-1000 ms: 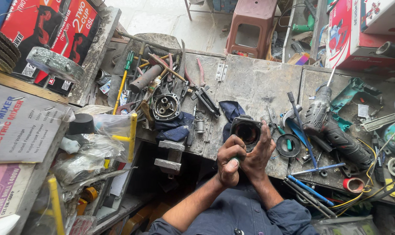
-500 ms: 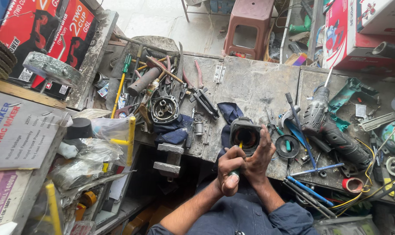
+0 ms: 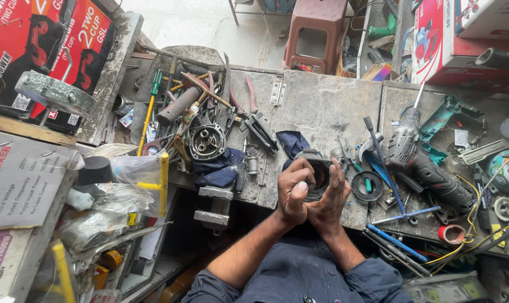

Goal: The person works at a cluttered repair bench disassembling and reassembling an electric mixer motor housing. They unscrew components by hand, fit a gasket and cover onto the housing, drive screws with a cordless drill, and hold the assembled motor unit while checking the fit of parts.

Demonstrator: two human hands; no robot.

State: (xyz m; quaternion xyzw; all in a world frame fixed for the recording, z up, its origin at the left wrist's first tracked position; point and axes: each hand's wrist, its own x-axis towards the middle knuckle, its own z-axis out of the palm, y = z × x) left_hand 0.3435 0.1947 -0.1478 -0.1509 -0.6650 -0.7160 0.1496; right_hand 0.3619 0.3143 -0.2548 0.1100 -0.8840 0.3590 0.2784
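Hands meet at the near edge of the tabletop [image 3: 322, 106], both wrapped round a dark, round motor housing [image 3: 320, 168] — a short metal cylinder with an open mouth turned up toward the camera. The left hand [image 3: 292, 193] has its grip closed on the housing's left flank, thumb laid across the front, knuckles bunched. The right hand [image 3: 330, 199] cups the right flank and underside, fingers spread upward along the wall and pressed against it; whether it clamps hard or only steadies cannot be told.

By its look the housing is cast metal, so likely heavy for its size, stiff, and unlikely to give under pressure. The surface appears grimy, perhaps oily — a slippery hold is a fair guess, which suits the two-handed clasp. The outer wall seems the safe place to take it; the open rim and whatever sits inside the bore may be easier to damage or to cut a finger on.

Just beyond the grip, partly under the housing, lies a dark blue cloth [image 3: 292, 141]. To the right of the grip, just beside it, sits a black ring-shaped part [image 3: 367, 186], with a blue-handled screwdriver [image 3: 384, 163] running past it. Farther right rests a grey power drill [image 3: 403, 140]. To the left of the grip, well apart, a round metal gear casing [image 3: 207, 142] sits among scattered hand tools.
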